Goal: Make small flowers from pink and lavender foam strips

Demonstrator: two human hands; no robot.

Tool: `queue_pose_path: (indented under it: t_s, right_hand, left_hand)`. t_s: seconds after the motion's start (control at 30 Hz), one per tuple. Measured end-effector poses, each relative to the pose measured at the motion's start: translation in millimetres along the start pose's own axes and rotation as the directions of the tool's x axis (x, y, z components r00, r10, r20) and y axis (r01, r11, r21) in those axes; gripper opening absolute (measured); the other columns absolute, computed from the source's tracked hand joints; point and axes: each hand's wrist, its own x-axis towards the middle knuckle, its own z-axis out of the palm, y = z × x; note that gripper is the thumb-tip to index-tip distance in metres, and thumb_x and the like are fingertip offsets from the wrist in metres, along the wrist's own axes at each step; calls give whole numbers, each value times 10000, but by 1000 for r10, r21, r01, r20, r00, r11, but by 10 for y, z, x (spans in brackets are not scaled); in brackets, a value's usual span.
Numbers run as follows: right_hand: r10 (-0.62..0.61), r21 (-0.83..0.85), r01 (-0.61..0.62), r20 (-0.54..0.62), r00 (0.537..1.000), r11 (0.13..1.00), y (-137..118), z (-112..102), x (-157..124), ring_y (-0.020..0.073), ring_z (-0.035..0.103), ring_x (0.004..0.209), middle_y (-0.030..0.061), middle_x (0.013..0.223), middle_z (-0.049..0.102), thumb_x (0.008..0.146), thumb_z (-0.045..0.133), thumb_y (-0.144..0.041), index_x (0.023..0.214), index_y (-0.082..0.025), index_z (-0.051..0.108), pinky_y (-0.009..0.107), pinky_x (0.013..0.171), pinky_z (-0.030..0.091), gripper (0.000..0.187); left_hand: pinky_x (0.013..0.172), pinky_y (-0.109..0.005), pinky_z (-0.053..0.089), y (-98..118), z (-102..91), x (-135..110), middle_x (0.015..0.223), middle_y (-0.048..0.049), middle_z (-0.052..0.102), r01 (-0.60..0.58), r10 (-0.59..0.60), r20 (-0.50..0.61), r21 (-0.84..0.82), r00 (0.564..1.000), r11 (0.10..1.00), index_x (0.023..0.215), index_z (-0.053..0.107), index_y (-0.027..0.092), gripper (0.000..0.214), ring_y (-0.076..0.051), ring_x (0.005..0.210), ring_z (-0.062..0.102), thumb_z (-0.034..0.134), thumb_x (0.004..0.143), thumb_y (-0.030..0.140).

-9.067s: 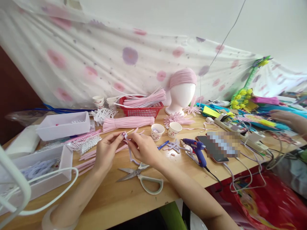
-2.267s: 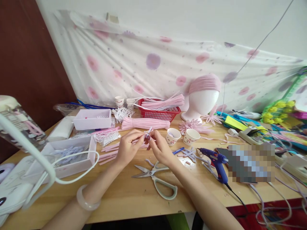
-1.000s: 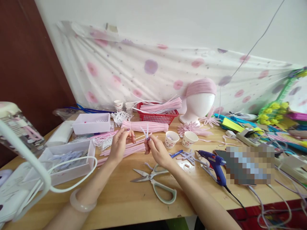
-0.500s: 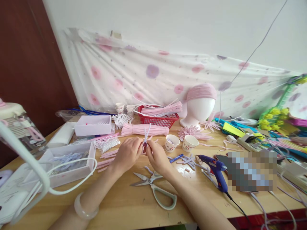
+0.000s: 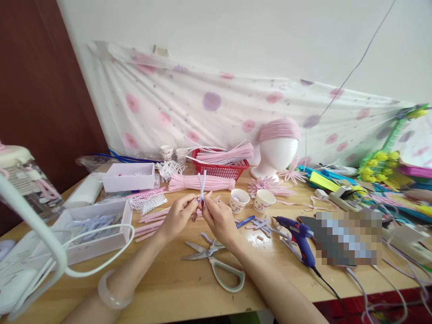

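Observation:
Pale lavender pipe cleaners (image 5: 202,182) stick up in a narrow V from between my two hands, over the middle of the table. My right hand (image 5: 221,220) pinches them low down with thumb and fingers. My left hand (image 5: 180,216) is closed at the same spot, its fingertips against the pipe cleaners; their lower end is hidden by the fingers. Below my hands lie open-bladed scissors (image 5: 228,276) with pale handles. Just behind is a bundle of pink pipe cleaners (image 5: 199,182). Loose pink stems (image 5: 150,225) lie beside my left wrist.
Two paper cups (image 5: 264,201), a blue pen (image 5: 245,221), cut lavender pieces (image 5: 262,226) and a blue glue gun (image 5: 301,240) are on the right. White boxes (image 5: 128,177) stand left. A red basket (image 5: 221,171) and a foam head (image 5: 278,155) are behind.
My hands have drawn slightly apart at the fingertips, and the left fingers have shifted on the pipe cleaners. The whole view has moved slightly.

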Motion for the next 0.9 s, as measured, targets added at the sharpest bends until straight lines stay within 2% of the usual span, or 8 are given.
queue_pose_path:
  t_s: [0.2, 0.33, 0.4, 0.47, 0.53, 0.6, 0.7, 0.9]
  right_hand:
    - [-180, -183, 174, -17, 983, 967, 87, 21, -36, 202, 623, 688, 100, 765, 665, 976, 388, -169, 1112, -131, 605, 287, 638, 474, 258]
    - [-156, -160, 147, -48, 987, 976, 72, 19, -17, 183, 607, 628, 74, 704, 661, 948, 399, -135, 980, -147, 624, 270, 601, 460, 227]
    - [-75, -66, 71, -58, 995, 995, 39, -10, 3, 158, 567, 560, 43, 638, 633, 927, 401, -124, 834, -171, 603, 256, 567, 424, 227]
    - [-1, 46, 3, -54, 999, 999, 8, -53, 26, 140, 539, 528, 24, 598, 605, 912, 410, -129, 730, -183, 557, 247, 551, 395, 240]
    - [42, 138, -39, -24, 999, 990, -13, -94, 48, 132, 532, 528, 20, 593, 596, 903, 418, -141, 697, -183, 533, 243, 552, 385, 240]
    - [58, 210, -63, 28, 998, 976, -26, -120, 64, 126, 528, 534, 19, 601, 596, 903, 418, -153, 690, -181, 524, 240, 558, 384, 239]
    - [50, 273, -71, 85, 995, 959, -47, -115, 69, 116, 511, 533, 15, 604, 584, 917, 406, -164, 664, -183, 499, 235, 557, 380, 270]
    - [-8, 131, 15, -53, 999, 991, -96, -61, 24, 132, 496, 540, 21, 597, 565, 920, 428, -158, 703, -188, 534, 252, 561, 378, 244]
  left_hand:
    - [411, -193, 269, 74, -25, 19, 498, 121, 139, 199, -179, 104, -239, 978, 950, 596, 370, 211, 270, -58, 374, 80, 384, 865, 193]
    - [468, -211, 339, 83, -59, 0, 480, 93, 252, 203, -190, 81, -215, 979, 955, 613, 438, 193, 287, -79, 379, 212, 379, 893, 165]
    - [534, -228, 365, 72, -87, -8, 548, 47, 425, 128, -127, 19, -122, 992, 984, 687, 522, 186, 215, -111, 473, 371, 456, 891, 198]
    - [598, -248, 359, 55, -125, -11, 684, 10, 535, -45, 47, -12, 138, 999, 989, 785, 581, 195, 109, -145, 613, 460, 517, 870, 216]
    - [625, -272, 335, 31, -164, -8, 747, -7, 551, -235, 239, 47, 435, 970, 869, 818, 592, 206, 110, -170, 679, 477, 497, 871, 222]
    - [612, -286, 308, 5, -186, -4, 711, -10, 524, -316, 317, 100, 567, 943, 760, 748, 554, 208, 156, -179, 666, 470, 455, 868, 216]
    - [574, -288, 267, -19, -156, -18, 622, 13, 453, -285, 309, 60, 578, 949, 765, 658, 454, 216, 188, -165, 589, 422, 447, 846, 212]
    - [486, -251, 272, -13, 55, -82, 529, 67, 334, -108, 179, -138, 411, 974, 905, 654, 311, 238, 270, -125, 462, 361, 360, 917, 275]
